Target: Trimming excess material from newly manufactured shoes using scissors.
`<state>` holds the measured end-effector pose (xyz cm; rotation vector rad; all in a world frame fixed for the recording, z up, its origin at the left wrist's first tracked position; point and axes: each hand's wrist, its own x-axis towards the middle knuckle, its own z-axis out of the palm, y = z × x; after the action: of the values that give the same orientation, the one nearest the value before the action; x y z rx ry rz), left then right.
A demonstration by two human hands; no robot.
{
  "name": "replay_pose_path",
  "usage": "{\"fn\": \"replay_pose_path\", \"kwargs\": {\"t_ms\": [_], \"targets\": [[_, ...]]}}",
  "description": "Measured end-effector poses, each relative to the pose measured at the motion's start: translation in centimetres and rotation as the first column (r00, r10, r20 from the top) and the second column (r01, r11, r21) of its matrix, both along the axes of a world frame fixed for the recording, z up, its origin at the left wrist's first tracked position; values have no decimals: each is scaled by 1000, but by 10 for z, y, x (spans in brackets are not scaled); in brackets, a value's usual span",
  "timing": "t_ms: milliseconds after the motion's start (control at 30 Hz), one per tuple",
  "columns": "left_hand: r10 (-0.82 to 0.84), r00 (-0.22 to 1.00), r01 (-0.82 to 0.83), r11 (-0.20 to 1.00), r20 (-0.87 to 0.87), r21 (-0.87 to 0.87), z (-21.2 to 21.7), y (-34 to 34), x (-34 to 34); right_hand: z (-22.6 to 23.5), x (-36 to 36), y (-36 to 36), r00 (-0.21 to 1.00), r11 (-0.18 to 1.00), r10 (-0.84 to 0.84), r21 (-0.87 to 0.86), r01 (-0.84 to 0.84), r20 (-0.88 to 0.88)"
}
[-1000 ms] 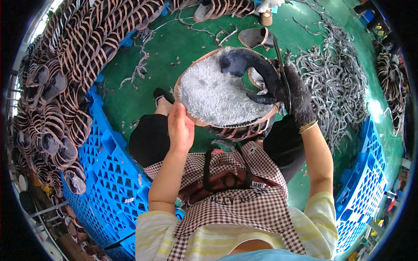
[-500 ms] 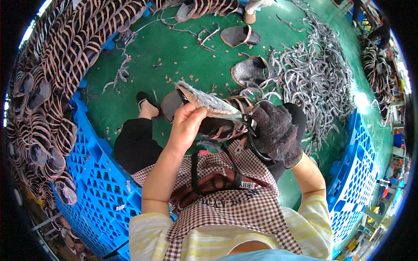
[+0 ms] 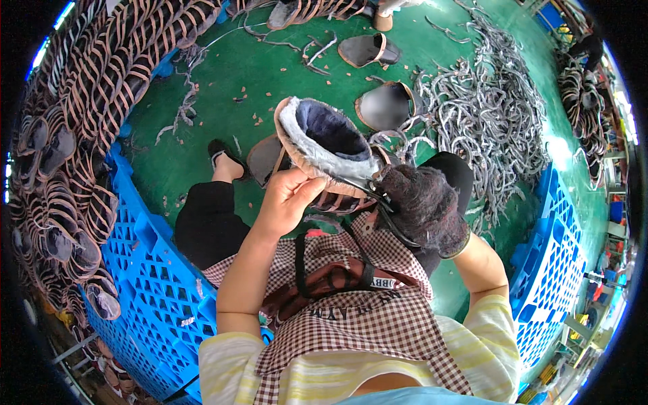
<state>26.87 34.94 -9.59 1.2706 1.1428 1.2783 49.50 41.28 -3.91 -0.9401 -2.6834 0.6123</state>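
Observation:
A shoe upper (image 3: pixel 291 135) with a pale edge and grey fur lining is held up in front of me, its dark opening facing up. My left hand (image 3: pixel 289 201) pinches its near edge between thumb and fingers. My right hand (image 3: pixel 422 206), in a dark fuzzy glove, is closed around a pair of scissors (image 3: pixel 398 226) with black handles. The scissor blades lie at the upper's right end, by its lower edge; whether they are parted is hard to see. Below the upper, a stack of strapped uppers (image 3: pixel 339 203) sits by my knees, partly hidden.
Grey fur trimmings (image 3: pixel 493 111) lie heaped on the green floor at right. Two loose uppers, one farther (image 3: pixel 368 50) and one nearer (image 3: pixel 385 106), rest ahead. Blue plastic pallets stand left (image 3: pixel 152 290) and right (image 3: pixel 550 263). Long rows of stacked uppers (image 3: pixel 81 115) fill the far left.
The upper has been turned, so its dark opening now faces up instead of showing edge-on. My left hand has shifted slightly down; the gloved hand with the scissors has dropped a little left.

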Motion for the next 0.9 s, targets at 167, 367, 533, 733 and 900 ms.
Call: {"fn": "replay_pose_path", "kwargs": {"t_ms": [167,367,533,733,900], "targets": [[10,998,-12,999,-58,-35,9,0,10,4,-4,-2,997,997,-42,69,46,-61],[167,892,-24,946,-420,325,3,0,23,2,-8,-1,996,999,-17,46,21,-84],[217,852,-4,913,-477,408,-8,0,27,3,-7,4,998,997,-53,-52,52,-18],[195,872,1,917,-449,399,-28,-2,50,-86,23,14,906,981,-106,104,162,-410],[133,960,-121,991,-247,64,-61,-10,47,-118,5,18,789,970,-183,22,241,-587]]}}
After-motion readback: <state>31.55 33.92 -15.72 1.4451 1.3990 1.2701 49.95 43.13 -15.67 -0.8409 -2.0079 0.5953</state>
